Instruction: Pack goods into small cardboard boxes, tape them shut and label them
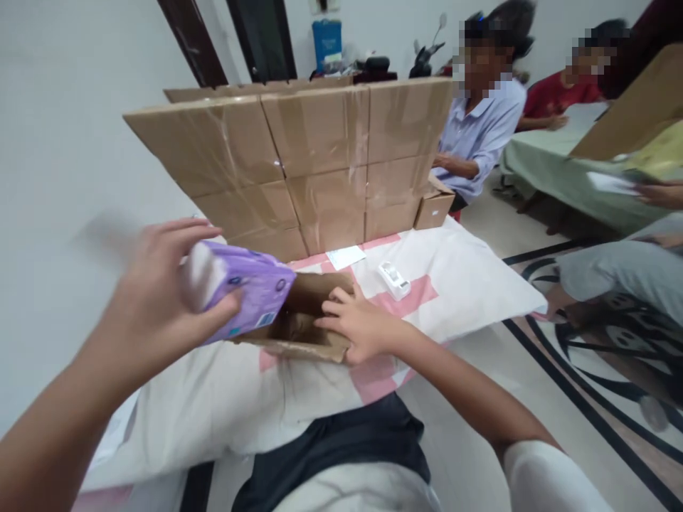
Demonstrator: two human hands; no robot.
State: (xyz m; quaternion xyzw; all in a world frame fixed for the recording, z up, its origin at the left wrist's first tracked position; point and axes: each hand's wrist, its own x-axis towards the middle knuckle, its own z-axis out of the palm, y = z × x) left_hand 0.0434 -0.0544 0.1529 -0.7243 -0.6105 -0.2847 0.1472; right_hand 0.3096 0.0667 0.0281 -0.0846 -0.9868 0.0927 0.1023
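Observation:
My left hand (154, 299) is closed around a purple plastic-wrapped pack (253, 288) with a barcode and a white end. The pack is tilted, above the left end of an open cardboard box (304, 350). My right hand (360, 323) grips the box's right end, its fingers reaching over the rim to the inside. The box's interior is dark, and its left part is hidden behind the pack. Past the box lie a white paper (346, 257) and a small white plastic device (393, 279).
A tall taped cardboard partition (325, 163) stands across the cloth-covered table (469, 267), with a small carton (435, 206) at its right end. A person in a light blue shirt (488, 128) sits beyond it. Other people are at a green-covered table (560, 160) on the right.

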